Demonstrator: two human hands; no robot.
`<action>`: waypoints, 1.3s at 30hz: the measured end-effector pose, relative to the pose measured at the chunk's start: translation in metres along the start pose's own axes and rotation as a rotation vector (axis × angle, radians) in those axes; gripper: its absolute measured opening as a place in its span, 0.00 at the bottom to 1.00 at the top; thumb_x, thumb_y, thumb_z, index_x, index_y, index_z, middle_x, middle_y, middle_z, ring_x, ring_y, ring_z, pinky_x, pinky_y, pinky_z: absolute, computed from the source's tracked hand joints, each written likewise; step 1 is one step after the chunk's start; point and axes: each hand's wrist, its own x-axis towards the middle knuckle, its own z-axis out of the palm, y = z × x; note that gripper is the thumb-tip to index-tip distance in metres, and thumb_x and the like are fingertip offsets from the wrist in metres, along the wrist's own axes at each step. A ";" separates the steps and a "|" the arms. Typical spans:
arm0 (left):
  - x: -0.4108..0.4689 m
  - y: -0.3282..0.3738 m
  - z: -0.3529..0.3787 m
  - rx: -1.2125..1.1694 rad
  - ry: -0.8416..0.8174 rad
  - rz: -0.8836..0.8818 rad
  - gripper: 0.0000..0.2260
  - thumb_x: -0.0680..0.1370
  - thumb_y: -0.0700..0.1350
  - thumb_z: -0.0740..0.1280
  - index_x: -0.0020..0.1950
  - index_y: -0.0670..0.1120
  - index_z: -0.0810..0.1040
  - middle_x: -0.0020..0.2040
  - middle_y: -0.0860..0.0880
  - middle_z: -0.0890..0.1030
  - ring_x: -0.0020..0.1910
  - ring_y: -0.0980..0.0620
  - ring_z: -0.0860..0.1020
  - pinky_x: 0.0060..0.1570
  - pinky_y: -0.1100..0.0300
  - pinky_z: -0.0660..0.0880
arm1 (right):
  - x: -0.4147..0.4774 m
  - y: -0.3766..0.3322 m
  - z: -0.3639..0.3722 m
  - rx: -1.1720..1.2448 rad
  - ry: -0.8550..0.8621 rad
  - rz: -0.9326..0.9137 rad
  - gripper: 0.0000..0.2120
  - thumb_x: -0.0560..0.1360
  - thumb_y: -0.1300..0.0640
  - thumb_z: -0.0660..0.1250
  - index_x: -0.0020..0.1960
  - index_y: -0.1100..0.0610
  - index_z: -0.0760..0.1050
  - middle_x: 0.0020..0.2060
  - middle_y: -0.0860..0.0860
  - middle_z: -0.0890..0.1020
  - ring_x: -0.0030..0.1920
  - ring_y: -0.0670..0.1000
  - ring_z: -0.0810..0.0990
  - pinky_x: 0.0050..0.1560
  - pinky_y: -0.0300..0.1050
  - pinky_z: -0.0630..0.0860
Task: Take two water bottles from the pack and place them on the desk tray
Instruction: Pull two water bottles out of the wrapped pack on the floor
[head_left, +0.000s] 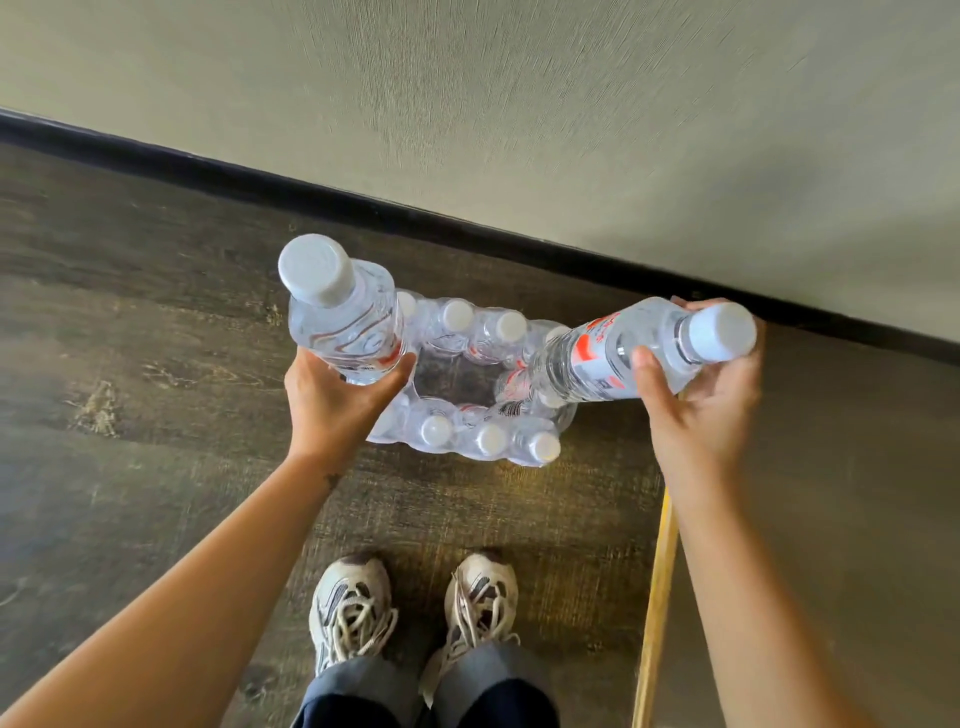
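Observation:
A shrink-wrapped pack of water bottles (457, 436) sits on the dark wooden floor by the wall, with a gap in its middle. My left hand (332, 405) grips the lower body of a clear water bottle (343, 312), held upright above the pack's left side, white cap towards me. My right hand (701, 400) holds a second water bottle (613, 353) with a red and white label, tilted with its cap to the upper right, above the pack's right side. No desk tray is in view.
A beige wall (571, 104) with a black skirting board (363, 208) runs diagonally behind the pack. A yellow wooden stick (657, 597) stands at the right near my right forearm. My two sneakers (415, 608) stand just before the pack.

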 end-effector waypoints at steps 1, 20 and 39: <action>0.000 0.000 0.000 0.004 0.002 0.006 0.29 0.63 0.54 0.76 0.59 0.44 0.74 0.55 0.46 0.81 0.55 0.50 0.79 0.56 0.56 0.75 | 0.001 0.005 0.001 -0.003 0.001 0.013 0.23 0.65 0.47 0.70 0.56 0.49 0.67 0.52 0.51 0.75 0.55 0.48 0.77 0.54 0.30 0.72; 0.006 -0.006 -0.001 -0.030 0.051 0.046 0.32 0.61 0.56 0.77 0.60 0.46 0.72 0.51 0.56 0.77 0.52 0.58 0.77 0.49 0.79 0.68 | -0.007 0.068 0.063 -0.224 -0.244 0.078 0.29 0.58 0.51 0.78 0.56 0.53 0.71 0.48 0.47 0.79 0.49 0.46 0.79 0.46 0.23 0.71; -0.108 0.163 -0.315 -0.240 0.481 0.101 0.21 0.62 0.60 0.71 0.50 0.51 0.79 0.46 0.52 0.84 0.47 0.55 0.82 0.52 0.52 0.79 | -0.083 -0.306 0.125 0.142 -0.822 -0.118 0.13 0.60 0.42 0.75 0.41 0.38 0.75 0.35 0.34 0.83 0.41 0.37 0.82 0.44 0.35 0.78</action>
